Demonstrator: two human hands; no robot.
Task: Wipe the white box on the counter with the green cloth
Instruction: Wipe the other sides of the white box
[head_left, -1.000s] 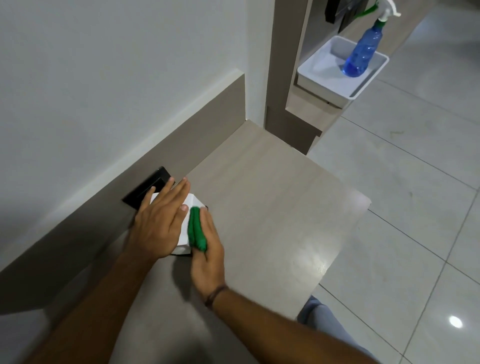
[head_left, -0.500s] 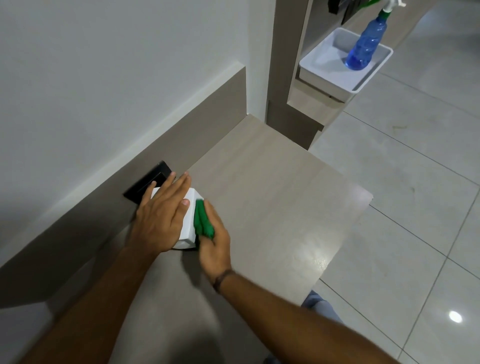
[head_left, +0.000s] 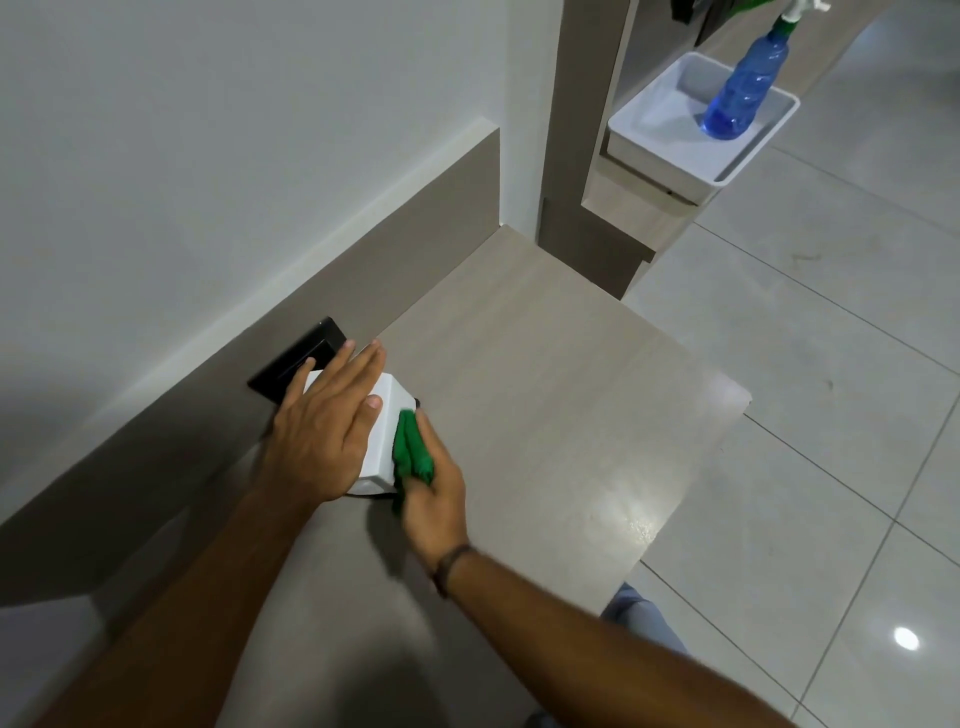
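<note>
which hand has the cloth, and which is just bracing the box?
The right hand holds the green cloth against the box's side. The left hand lies flat on top, empty.

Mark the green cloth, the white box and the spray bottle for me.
green cloth (head_left: 411, 453): head view, middle of the bunched fabric.
white box (head_left: 382, 434): head view, bare right side face.
spray bottle (head_left: 743, 91): head view, blue body, standing in the white tray.

White box top hidden under left hand.
</note>
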